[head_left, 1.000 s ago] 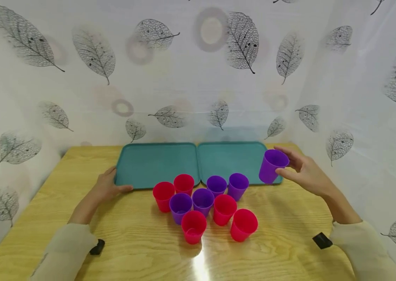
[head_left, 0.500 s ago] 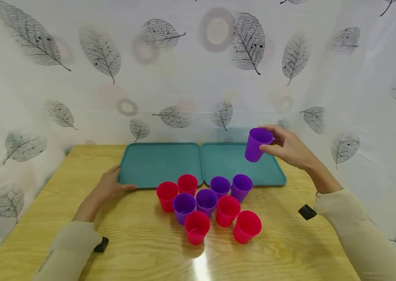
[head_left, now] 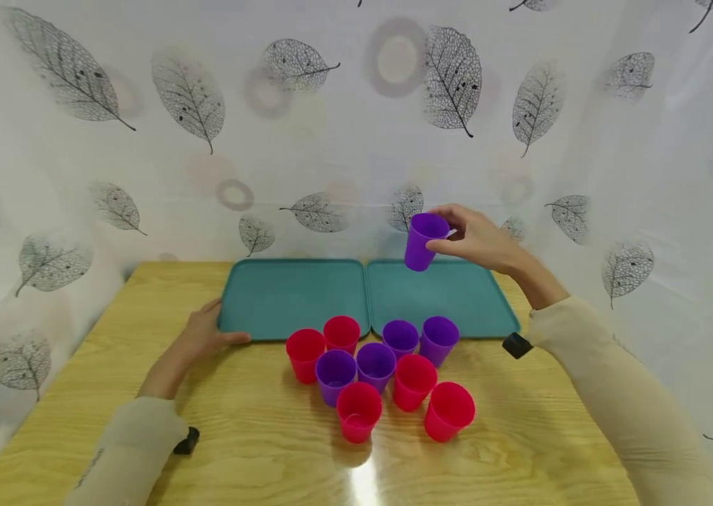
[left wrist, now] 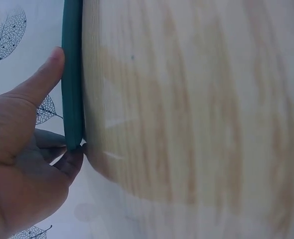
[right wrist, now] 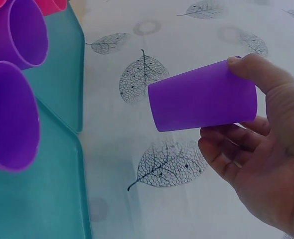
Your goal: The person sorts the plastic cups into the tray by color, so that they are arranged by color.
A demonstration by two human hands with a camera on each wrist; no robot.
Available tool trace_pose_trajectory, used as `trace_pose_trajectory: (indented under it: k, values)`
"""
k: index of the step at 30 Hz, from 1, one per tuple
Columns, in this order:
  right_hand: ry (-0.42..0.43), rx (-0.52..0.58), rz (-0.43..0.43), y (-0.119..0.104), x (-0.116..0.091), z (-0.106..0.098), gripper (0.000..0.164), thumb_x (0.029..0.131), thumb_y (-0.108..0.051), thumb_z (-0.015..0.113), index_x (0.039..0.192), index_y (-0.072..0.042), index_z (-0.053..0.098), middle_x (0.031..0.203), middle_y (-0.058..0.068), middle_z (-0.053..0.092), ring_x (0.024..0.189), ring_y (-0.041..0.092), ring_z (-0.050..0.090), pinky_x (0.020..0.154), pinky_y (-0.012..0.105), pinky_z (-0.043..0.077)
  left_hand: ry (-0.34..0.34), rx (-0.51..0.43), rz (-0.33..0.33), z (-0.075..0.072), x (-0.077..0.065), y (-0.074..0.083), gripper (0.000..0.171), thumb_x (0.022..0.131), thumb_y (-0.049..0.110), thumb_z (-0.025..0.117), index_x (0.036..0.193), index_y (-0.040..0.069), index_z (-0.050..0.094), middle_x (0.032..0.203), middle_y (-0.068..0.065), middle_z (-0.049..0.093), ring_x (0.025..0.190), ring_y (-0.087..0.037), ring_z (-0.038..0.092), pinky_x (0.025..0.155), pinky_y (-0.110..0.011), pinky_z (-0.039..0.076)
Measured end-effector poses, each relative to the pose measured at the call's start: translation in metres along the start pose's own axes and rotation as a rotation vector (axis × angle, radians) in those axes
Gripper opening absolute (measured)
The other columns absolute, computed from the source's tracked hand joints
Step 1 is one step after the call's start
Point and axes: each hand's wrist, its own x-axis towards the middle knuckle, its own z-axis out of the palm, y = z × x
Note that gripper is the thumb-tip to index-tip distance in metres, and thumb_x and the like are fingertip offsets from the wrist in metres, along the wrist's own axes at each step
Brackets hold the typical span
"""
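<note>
My right hand (head_left: 479,239) holds a purple cup (head_left: 420,246) by its rim, up in the air above the back of the right teal tray (head_left: 476,309). In the right wrist view this purple cup (right wrist: 202,97) sits between the thumb and the curled fingers. At the near left corner of the left teal tray (head_left: 293,302), my left hand (head_left: 203,334) grips the edge. The left wrist view has the thumb along the tray's wall (left wrist: 73,74), with fingertips round the corner. In front of the trays stand several purple cups (head_left: 335,376) and several red cups (head_left: 359,411), mouths up.
Both trays lie side by side at the back of the wooden table (head_left: 255,436). A white curtain (head_left: 343,140) printed with leaves hangs behind and at the sides. The standing cups are grouped closely, just before the trays' front edges.
My right hand has carried the purple cup up and leftward, from beside the right tray to above its back edge. The left hand has stayed at the tray's corner.
</note>
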Motion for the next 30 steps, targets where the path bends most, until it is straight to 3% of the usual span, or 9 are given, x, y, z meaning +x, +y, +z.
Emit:
trace_pose_trajectory:
  k: [6,15,30]
  values:
    - [-0.049,-0.020,-0.010,-0.004,0.032,0.014,0.059,0.095,-0.020,0.077,0.146,-0.004,0.051,0.123,0.011,0.067,0.113,0.025,0.064,0.092,0.035,0.054,0.014,0.010,0.016,0.002,0.002,-0.001,0.108,0.089,0.035,0.083,0.149,-0.027,0.018,0.158,-0.042,0.018,0.142,-0.064,0.018,0.118,-0.066,0.020]
    - [-0.125,0.042,0.020,-0.002,0.074,0.042,0.061,0.094,-0.018,0.077,0.146,-0.001,0.050,0.126,0.015,0.066,0.115,0.027,0.063,0.095,0.041,0.050,0.002,0.016,0.006,0.001,0.003,0.000,0.109,0.089,0.036,0.083,0.150,-0.026,0.018,0.158,-0.042,0.017,0.141,-0.064,0.017,0.118,-0.067,0.020]
    - [-0.168,0.058,0.099,0.010,0.110,0.081,0.055,0.095,-0.013,0.075,0.141,0.005,0.050,0.124,0.021,0.064,0.114,0.032,0.061,0.099,0.045,0.051,0.015,0.032,0.025,0.001,0.000,0.000,0.108,0.087,0.035,0.084,0.148,-0.028,0.021,0.156,-0.044,0.020,0.139,-0.066,0.021,0.117,-0.067,0.023]
